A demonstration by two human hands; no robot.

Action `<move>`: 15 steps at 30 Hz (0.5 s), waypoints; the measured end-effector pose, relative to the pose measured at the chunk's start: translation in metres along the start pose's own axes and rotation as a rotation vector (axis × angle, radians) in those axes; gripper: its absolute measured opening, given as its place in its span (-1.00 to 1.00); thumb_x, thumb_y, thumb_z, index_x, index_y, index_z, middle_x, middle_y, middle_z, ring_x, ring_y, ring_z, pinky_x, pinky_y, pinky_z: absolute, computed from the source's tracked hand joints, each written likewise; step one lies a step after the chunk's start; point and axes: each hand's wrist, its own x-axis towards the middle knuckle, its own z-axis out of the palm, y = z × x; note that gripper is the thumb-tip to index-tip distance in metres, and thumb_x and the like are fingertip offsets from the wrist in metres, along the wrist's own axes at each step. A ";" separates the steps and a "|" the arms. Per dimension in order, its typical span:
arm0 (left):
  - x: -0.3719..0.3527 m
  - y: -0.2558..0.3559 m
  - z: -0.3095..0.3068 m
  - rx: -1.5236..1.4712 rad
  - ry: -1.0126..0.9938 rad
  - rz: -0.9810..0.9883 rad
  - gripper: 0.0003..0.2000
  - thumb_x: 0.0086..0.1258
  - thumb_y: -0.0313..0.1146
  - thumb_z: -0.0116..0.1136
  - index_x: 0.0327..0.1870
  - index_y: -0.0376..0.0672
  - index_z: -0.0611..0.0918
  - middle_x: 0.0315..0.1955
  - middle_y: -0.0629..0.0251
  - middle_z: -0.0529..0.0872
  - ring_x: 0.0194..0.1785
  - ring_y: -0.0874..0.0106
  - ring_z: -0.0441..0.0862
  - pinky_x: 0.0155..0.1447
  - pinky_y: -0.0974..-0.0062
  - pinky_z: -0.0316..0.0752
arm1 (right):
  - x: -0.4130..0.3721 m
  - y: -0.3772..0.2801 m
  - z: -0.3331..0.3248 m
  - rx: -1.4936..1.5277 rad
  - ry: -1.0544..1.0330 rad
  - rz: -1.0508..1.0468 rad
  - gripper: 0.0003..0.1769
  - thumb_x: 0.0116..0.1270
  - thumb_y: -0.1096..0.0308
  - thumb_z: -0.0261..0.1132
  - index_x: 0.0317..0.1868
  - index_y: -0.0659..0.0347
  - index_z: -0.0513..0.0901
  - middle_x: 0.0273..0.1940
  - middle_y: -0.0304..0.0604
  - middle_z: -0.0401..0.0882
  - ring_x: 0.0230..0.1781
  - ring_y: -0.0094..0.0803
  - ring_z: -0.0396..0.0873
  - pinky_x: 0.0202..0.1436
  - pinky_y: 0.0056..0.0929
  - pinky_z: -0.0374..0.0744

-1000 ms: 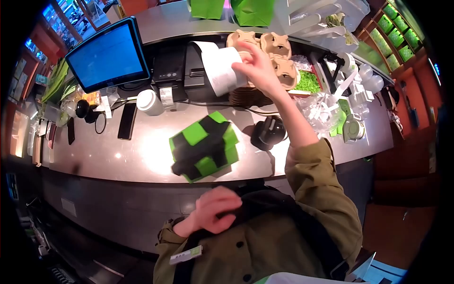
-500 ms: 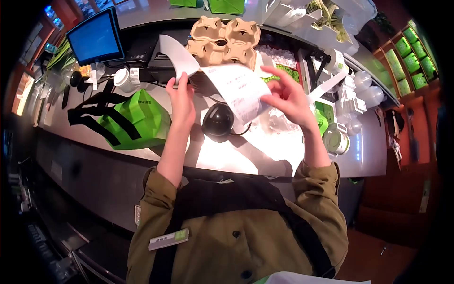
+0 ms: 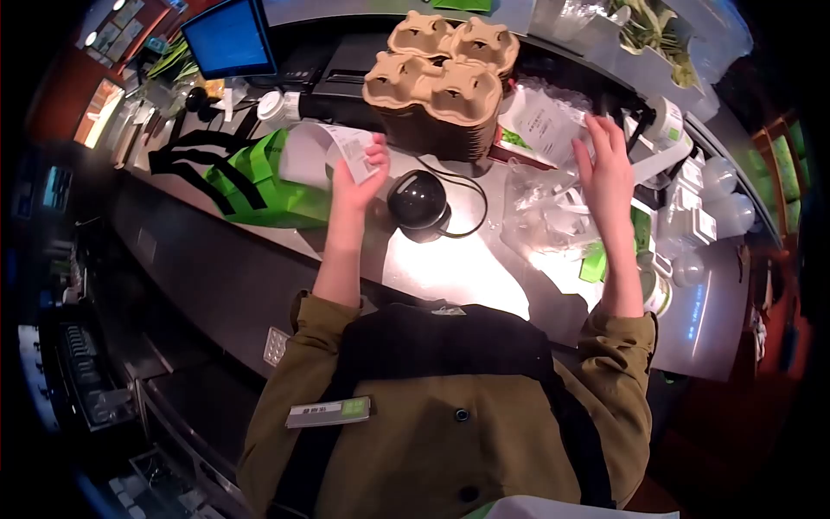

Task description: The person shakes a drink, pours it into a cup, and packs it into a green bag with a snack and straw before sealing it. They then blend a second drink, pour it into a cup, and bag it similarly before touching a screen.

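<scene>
Left fingers [image 3: 378, 150] grip the white receipt [image 3: 349, 145], which curls away leftward

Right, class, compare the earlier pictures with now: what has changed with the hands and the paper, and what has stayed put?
The left hand has risen from near the apron and now holds a curled receipt by the green bag. The right hand, earlier gripping paper, has moved rightward beside a printed slip; whether they touch is unclear. The cardboard cup carriers and black scanner stayed put.
</scene>
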 end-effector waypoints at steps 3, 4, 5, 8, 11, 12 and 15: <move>-0.005 0.002 -0.017 -0.034 -0.071 -0.072 -0.70 0.26 -0.28 -0.06 -0.09 -0.30 0.37 -0.24 0.17 0.44 -0.40 0.47 0.35 -0.34 0.56 0.29 | -0.026 -0.053 0.050 0.393 -0.034 -0.266 -0.65 0.06 0.46 0.30 -0.09 0.13 0.53 -0.09 -0.11 0.49 -0.22 -0.20 0.55 -0.29 -0.30 0.54; -0.004 0.000 -0.021 -0.018 -0.076 -0.073 -0.70 0.26 -0.27 -0.05 -0.09 -0.29 0.37 -0.25 0.19 0.43 -0.40 0.47 0.35 -0.33 0.56 0.28 | -0.043 -0.075 0.076 0.478 -0.088 -0.315 -0.54 -0.04 0.25 0.40 -0.07 0.13 0.54 -0.04 -0.09 0.49 -0.13 -0.15 0.53 -0.16 -0.24 0.53; -0.004 -0.002 -0.024 -0.005 -0.082 -0.078 -0.70 0.26 -0.26 -0.04 -0.10 -0.29 0.37 -0.27 0.21 0.43 -0.41 0.47 0.34 -0.33 0.56 0.28 | -0.052 -0.101 0.083 0.462 -0.277 -0.308 -0.27 -0.16 0.04 0.45 0.07 0.13 0.47 0.09 0.06 0.39 0.01 -0.01 0.45 0.02 -0.15 0.46; -0.006 -0.002 -0.030 0.070 -0.120 -0.019 -0.76 0.31 -0.28 -0.07 -0.16 -0.28 0.41 -0.31 0.24 0.41 -0.42 0.47 0.32 -0.34 0.56 0.26 | -0.083 -0.116 0.140 0.444 -0.395 -0.292 -0.02 -0.21 0.06 0.48 0.26 0.08 0.24 0.22 0.21 0.13 0.23 0.15 0.17 0.23 -0.08 0.28; 0.002 0.016 -0.046 0.363 -0.194 0.001 -0.76 0.35 -0.29 -0.07 -0.11 -0.27 0.45 -0.33 0.18 0.48 -0.45 0.45 0.38 -0.34 0.54 0.33 | -0.078 -0.111 0.138 0.633 -0.414 -0.238 -0.08 -0.20 0.19 0.46 0.23 0.18 0.24 0.19 0.10 0.18 0.25 0.05 0.17 0.26 -0.14 0.29; 0.003 0.015 -0.046 0.484 -0.153 0.019 -0.75 0.36 -0.28 -0.06 -0.09 -0.27 0.45 -0.33 0.17 0.49 -0.45 0.44 0.40 -0.35 0.54 0.35 | -0.077 -0.106 0.134 0.683 -0.446 -0.252 -0.09 -0.19 0.21 0.45 0.22 0.19 0.24 0.19 0.09 0.18 0.25 0.04 0.17 0.26 -0.16 0.30; 0.012 0.010 -0.050 0.634 -0.121 -0.015 -0.74 0.37 -0.28 -0.05 -0.09 -0.29 0.48 -0.31 0.09 0.55 -0.43 0.39 0.46 -0.35 0.53 0.41 | -0.076 -0.102 0.127 0.718 -0.517 -0.278 -0.12 -0.17 0.23 0.43 0.22 0.18 0.24 0.21 0.06 0.16 0.25 0.02 0.18 0.26 -0.21 0.31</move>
